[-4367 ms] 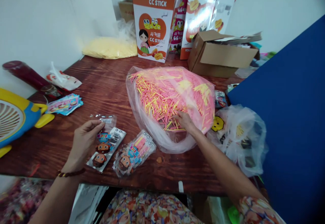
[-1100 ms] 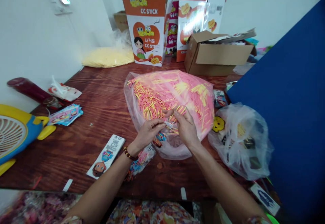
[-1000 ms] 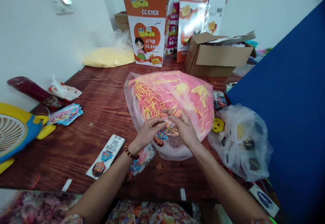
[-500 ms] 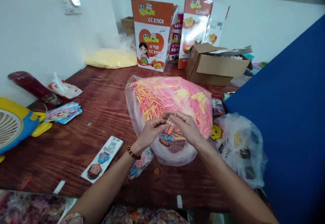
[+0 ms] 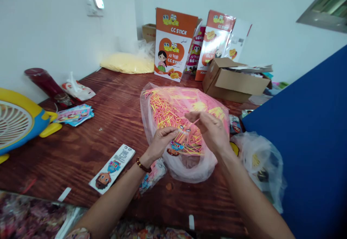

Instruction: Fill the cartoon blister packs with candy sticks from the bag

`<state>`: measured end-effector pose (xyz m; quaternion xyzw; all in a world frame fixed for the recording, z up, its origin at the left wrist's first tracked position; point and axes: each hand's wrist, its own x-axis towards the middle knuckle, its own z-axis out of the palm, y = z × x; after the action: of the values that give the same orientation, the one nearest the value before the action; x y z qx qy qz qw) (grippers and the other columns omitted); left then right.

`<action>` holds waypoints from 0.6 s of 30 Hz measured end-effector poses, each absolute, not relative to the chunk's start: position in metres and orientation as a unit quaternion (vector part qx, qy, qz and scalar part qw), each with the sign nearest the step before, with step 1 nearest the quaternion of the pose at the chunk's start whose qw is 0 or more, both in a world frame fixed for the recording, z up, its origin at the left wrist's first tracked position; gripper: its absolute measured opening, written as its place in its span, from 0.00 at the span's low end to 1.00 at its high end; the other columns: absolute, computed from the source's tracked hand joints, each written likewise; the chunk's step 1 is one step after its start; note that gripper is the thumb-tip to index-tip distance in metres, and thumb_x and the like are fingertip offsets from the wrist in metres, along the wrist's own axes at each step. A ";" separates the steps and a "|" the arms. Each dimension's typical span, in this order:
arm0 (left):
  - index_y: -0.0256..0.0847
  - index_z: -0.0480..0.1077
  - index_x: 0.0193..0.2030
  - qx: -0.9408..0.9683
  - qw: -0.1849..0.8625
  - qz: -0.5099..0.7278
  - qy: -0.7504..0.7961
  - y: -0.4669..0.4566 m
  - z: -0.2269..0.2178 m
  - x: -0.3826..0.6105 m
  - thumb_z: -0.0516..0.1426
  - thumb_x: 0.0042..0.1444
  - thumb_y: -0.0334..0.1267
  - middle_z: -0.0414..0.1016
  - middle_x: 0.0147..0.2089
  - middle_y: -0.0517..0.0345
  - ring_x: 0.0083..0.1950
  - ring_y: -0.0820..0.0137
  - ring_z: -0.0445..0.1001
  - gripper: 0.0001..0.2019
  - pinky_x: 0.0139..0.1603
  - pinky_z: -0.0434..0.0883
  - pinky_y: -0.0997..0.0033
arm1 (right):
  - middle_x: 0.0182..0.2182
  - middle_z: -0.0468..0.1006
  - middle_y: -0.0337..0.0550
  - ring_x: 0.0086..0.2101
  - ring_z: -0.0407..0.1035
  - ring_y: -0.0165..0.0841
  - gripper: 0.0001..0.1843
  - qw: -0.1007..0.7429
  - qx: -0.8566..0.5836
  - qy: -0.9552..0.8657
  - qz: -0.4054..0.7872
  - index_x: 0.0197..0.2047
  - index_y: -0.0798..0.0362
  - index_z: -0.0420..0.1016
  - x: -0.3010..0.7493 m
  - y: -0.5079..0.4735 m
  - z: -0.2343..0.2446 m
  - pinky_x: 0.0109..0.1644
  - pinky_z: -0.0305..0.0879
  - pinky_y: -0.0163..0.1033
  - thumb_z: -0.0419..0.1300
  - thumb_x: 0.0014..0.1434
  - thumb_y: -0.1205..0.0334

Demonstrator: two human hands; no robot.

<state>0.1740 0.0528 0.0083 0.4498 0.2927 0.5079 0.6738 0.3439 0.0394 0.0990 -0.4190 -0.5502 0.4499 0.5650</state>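
Observation:
My left hand (image 5: 160,143) pinches the top of a small clear packet (image 5: 177,143) printed with cartoon figures, held up over the big plastic bag of pink and yellow sticks (image 5: 173,105). My right hand (image 5: 210,130) is closed on a few thin sticks (image 5: 195,122) at the packet's mouth. An empty packet (image 5: 112,168) lies flat on the wooden table (image 5: 108,116) to the left of my arm. A filled packet (image 5: 151,176) lies partly hidden under my left wrist.
A yellow and blue fan (image 5: 18,121) sits at the left edge, near a stack of packets (image 5: 76,114) and a dark red bottle (image 5: 46,85). CC Stick cartons (image 5: 173,43) and an open cardboard box (image 5: 233,81) stand behind. A blue panel (image 5: 306,130) and a crumpled bag (image 5: 260,163) lie right.
My left hand picked one packet off the table and brought it over the stick bag. My right hand came out of the bag with sticks and met the packet. The camera tilted up.

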 end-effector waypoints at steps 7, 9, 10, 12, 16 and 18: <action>0.37 0.78 0.34 0.442 0.651 0.554 0.274 0.058 0.008 0.164 0.64 0.54 0.47 0.74 0.32 0.59 0.35 0.73 0.69 0.13 0.40 0.67 0.73 | 0.20 0.60 0.31 0.20 0.54 0.26 0.14 0.545 -0.483 -0.562 0.392 0.40 0.50 0.76 0.345 0.029 0.080 0.24 0.55 0.33 0.60 0.62 0.48; 0.37 0.78 0.34 0.458 0.633 0.561 0.274 0.057 0.011 0.164 0.63 0.56 0.46 0.73 0.32 0.60 0.35 0.74 0.68 0.13 0.39 0.66 0.73 | 0.21 0.62 0.31 0.21 0.54 0.26 0.13 0.504 -0.513 -0.596 0.357 0.40 0.51 0.75 0.338 0.024 0.072 0.25 0.52 0.33 0.61 0.61 0.50; 0.37 0.78 0.34 0.469 0.622 0.563 0.276 0.056 0.014 0.164 0.63 0.56 0.46 0.73 0.32 0.60 0.34 0.74 0.68 0.12 0.39 0.66 0.74 | 0.22 0.64 0.32 0.22 0.55 0.26 0.12 0.488 -0.517 -0.613 0.345 0.39 0.51 0.75 0.334 0.023 0.069 0.26 0.53 0.33 0.61 0.60 0.51; 0.37 0.79 0.34 0.501 0.590 0.563 0.290 0.053 0.018 0.163 0.61 0.58 0.45 0.73 0.32 0.60 0.34 0.74 0.67 0.12 0.39 0.66 0.74 | 0.23 0.67 0.33 0.24 0.57 0.27 0.11 0.459 -0.510 -0.645 0.336 0.34 0.52 0.75 0.328 0.022 0.068 0.28 0.54 0.33 0.61 0.60 0.53; 0.39 0.80 0.36 0.533 0.528 0.573 0.330 0.051 0.025 0.161 0.60 0.59 0.44 0.74 0.35 0.58 0.37 0.72 0.69 0.11 0.41 0.67 0.73 | 0.23 0.69 0.35 0.25 0.58 0.27 0.12 0.445 -0.506 -0.656 0.340 0.29 0.53 0.76 0.326 0.027 0.072 0.29 0.54 0.34 0.62 0.59 0.54; 0.39 0.80 0.35 0.517 0.517 0.587 0.347 0.051 0.026 0.161 0.61 0.58 0.45 0.75 0.35 0.58 0.38 0.71 0.69 0.11 0.41 0.67 0.73 | 0.22 0.69 0.35 0.24 0.59 0.27 0.12 0.429 -0.501 -0.661 0.358 0.28 0.53 0.77 0.329 0.031 0.075 0.29 0.54 0.34 0.62 0.58 0.54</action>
<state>0.1606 0.0515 0.0257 0.5172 0.3468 0.5873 0.5171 0.3287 0.0309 0.0746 -0.5013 -0.6610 0.3579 0.4285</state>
